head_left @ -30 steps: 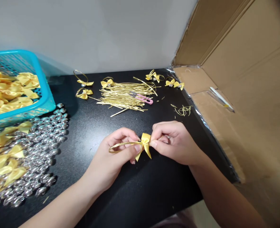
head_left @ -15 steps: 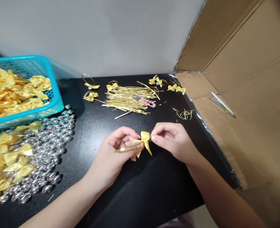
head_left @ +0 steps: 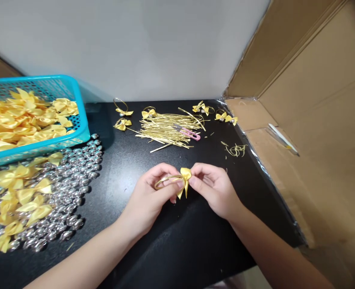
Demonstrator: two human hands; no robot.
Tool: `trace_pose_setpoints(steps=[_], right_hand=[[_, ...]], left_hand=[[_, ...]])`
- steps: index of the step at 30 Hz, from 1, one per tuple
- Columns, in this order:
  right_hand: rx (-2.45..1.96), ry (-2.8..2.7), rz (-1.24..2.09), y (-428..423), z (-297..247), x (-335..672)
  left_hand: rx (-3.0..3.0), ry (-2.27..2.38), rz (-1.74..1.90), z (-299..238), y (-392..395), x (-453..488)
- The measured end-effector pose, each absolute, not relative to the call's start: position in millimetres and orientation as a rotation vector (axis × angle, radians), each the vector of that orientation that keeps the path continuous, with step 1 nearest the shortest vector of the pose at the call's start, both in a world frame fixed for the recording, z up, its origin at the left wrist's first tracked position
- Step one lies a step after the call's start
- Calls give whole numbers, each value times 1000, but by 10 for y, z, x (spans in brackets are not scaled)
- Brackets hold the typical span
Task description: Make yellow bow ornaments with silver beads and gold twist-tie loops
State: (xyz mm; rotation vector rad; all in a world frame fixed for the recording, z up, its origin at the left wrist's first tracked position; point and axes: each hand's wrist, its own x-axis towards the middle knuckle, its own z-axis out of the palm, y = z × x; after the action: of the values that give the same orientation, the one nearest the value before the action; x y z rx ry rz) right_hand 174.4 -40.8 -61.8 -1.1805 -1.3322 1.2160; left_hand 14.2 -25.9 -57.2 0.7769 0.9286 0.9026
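Observation:
Between my hands is a yellow ribbon bow point(head_left: 185, 174) with its tails hanging down. A thin gold twist tie point(head_left: 159, 182) runs from the bow and curves into a loop over my left hand. My left hand point(head_left: 158, 188) pinches the bow's left side between thumb and fingers. Against the bow's right side, my right hand point(head_left: 210, 184) is closed in a pinch, thumb and fingertips touching it. Whether the right fingertips hold the tie's end or the ribbon is hidden.
At left, a blue basket point(head_left: 82, 116) holds yellow bows, beside silver beads point(head_left: 72, 192) with more bows on them. Gold twist ties point(head_left: 165, 128) lie behind my hands under pink thread snips point(head_left: 191, 133). Finished-looking looped bows point(head_left: 122, 124), tie scraps point(head_left: 236, 150) and a cardboard wall point(head_left: 310, 88) surround them.
My right hand has moved in against the bow. The gold tie now shows as a rounder loop over my left hand. The view has shifted slightly left.

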Motion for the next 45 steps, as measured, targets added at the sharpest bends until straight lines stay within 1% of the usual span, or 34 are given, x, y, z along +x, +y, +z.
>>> trace_pose_setpoints(steps=[5, 7, 9, 14, 23, 32, 39, 41, 45], right_hand=[[-1318, -1475, 366, -469, -602, 1717], [-1289, -1573, 198, -491, -573, 1710], [-1254, -1677, 124, -504, -554, 1695], [-1228, -1752, 85, -495, -562, 1655], [-1298, -1741, 250, -472, -582, 1676], [-1217, -1933, 108, -449, -632, 1732], [-1163, -1728, 50, -515, -702, 1665], [-1138, -1656, 135, -528, -694, 1667], [-969, -1579, 537, -534, -684, 1674]], left_hand=[[784, 1032, 963, -595, -227, 157], [834, 1052, 998, -597, -228, 152], [901, 1041, 1026, -587, -239, 146], [1023, 1021, 1031, -548, -268, 147], [1172, 1088, 1025, -517, -293, 138], [1299, 1117, 960, -494, -303, 147], [1167, 1103, 942, -606, -191, 127], [1106, 1147, 946, -670, -137, 114], [1066, 1173, 987, -735, -76, 100]])
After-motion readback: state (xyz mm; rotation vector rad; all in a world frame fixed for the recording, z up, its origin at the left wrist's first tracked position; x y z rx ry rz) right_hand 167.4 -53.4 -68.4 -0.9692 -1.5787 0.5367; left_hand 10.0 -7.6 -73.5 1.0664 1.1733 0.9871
